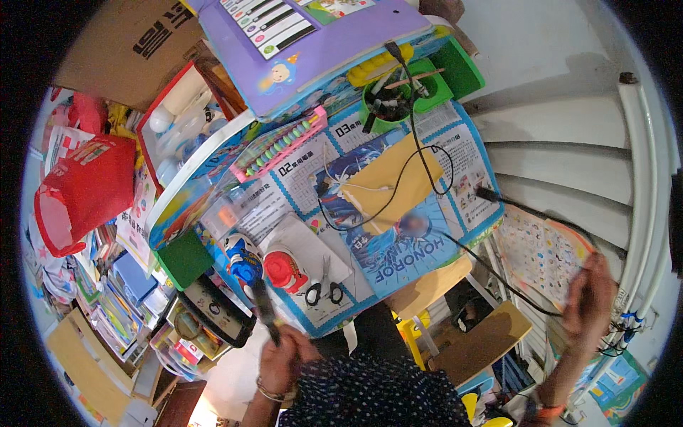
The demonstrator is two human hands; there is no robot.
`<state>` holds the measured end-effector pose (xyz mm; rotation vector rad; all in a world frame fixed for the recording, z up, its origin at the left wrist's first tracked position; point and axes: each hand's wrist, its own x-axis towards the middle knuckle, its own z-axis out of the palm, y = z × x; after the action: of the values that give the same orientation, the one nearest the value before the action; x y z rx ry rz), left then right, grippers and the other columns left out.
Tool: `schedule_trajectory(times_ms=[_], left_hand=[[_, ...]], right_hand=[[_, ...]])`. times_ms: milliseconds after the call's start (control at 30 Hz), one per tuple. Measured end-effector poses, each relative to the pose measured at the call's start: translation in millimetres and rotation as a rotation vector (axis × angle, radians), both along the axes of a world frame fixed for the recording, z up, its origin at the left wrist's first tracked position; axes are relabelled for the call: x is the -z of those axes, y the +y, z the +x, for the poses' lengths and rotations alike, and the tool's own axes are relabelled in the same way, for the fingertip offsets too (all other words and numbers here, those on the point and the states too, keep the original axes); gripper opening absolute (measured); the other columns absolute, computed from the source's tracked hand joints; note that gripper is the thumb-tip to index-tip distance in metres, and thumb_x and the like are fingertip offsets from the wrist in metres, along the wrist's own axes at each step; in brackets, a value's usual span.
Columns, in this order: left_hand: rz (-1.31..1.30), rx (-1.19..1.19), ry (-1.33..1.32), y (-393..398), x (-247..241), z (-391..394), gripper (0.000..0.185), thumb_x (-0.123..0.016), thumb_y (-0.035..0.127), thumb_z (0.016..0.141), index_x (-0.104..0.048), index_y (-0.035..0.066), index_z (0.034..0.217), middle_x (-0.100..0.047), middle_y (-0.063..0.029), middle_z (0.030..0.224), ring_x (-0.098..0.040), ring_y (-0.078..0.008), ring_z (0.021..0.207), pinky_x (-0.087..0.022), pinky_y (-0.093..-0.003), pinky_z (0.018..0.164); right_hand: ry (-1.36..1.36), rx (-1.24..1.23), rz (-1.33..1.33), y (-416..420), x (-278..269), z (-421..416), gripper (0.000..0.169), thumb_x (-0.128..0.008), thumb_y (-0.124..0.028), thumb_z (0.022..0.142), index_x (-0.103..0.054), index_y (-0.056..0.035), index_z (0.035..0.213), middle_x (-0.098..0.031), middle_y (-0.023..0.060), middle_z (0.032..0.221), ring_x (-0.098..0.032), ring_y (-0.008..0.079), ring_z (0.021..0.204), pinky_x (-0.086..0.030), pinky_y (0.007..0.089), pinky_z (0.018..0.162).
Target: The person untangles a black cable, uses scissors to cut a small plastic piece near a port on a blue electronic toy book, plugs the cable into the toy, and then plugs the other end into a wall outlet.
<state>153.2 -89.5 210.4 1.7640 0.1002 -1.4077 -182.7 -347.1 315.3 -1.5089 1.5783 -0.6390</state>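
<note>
My left hand is closed around a dark, elongated object, blurred, at the near left corner of a children's desk. Out to the right, beyond the desk edge, my right hand grips a black cable. One stretch of it runs from the hand over a blue printed sheet; another ends in a dark tip above the desk's right edge. Near my left hand lie black-handled scissors, a red-topped container and a blue-and-white figure-shaped container.
A second black cable with a plug loops over a yellow paper, beside a white cable. Behind are a green pen holder, a bead abacus and a purple toy keyboard board. A wooden seat stands below.
</note>
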Motion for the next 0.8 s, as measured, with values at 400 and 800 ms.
schedule_trajectory(times_ms=[400, 800], left_hand=[[-0.841, -1.006, 0.997, -126.0, 49.9, -0.6, 0.019, -0.038, 0.016, 0.096, -0.048, 0.000, 0.097, -0.035, 0.0020, 0.063, -0.035, -0.0067, 0.055, -0.035, -0.0240, 0.064], [-0.738, -1.092, 0.766, -112.5, 73.6, -6.0, 0.010, -0.043, 0.005, 0.091, -0.047, -0.001, 0.097, -0.040, -0.0001, 0.067, -0.042, -0.0118, 0.061, -0.040, -0.0299, 0.075]], right_hand=[[0.053, -0.518, 0.132, 75.9, 201.9, 149.1, 0.025, -0.057, -0.012, 0.085, -0.049, 0.0046, 0.101, -0.057, 0.0159, 0.090, -0.056, 0.0302, 0.082, -0.046, 0.0347, 0.076], [-0.273, -0.268, 0.132, 81.5, 148.0, 165.9, 0.080, -0.080, -0.021, 0.061, -0.040, 0.0004, 0.127, -0.045, 0.0199, 0.120, -0.050, 0.0289, 0.105, -0.041, 0.0379, 0.089]])
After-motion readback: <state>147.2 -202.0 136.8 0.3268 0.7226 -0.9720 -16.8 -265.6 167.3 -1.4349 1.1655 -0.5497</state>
